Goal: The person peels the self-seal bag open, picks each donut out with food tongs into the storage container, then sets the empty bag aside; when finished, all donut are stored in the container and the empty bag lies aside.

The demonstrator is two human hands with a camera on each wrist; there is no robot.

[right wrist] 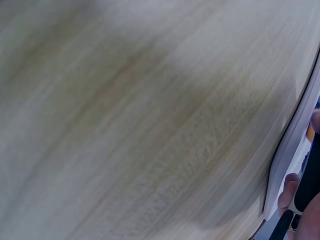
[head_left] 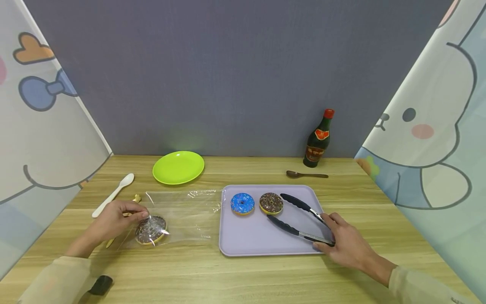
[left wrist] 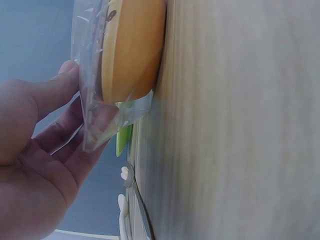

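My left hand [head_left: 120, 220] pinches the closed-looking left end of a clear plastic bag [head_left: 186, 215]. Inside the bag lies a chocolate doughnut [head_left: 151, 230]; its orange-yellow side [left wrist: 135, 50] shows close up in the left wrist view. My right hand [head_left: 347, 241] grips black-and-silver tongs [head_left: 300, 233], their arms spread apart over a pale lilac tray [head_left: 247, 242]. Between the tong tips and a blue sprinkled doughnut [head_left: 242, 204] sits a second chocolate doughnut [head_left: 271, 203], on the tray. In the right wrist view only part of the tongs [right wrist: 309, 175] shows at the right edge.
A lime-green plate [head_left: 178, 167] stands at the back left, with a white spoon [head_left: 114, 195] nearer the left edge. Partly under my left hand is a gold utensil [head_left: 137, 197]. A dark bottle [head_left: 317, 145] and a brown wooden spoon [head_left: 306, 174] are at the back right.
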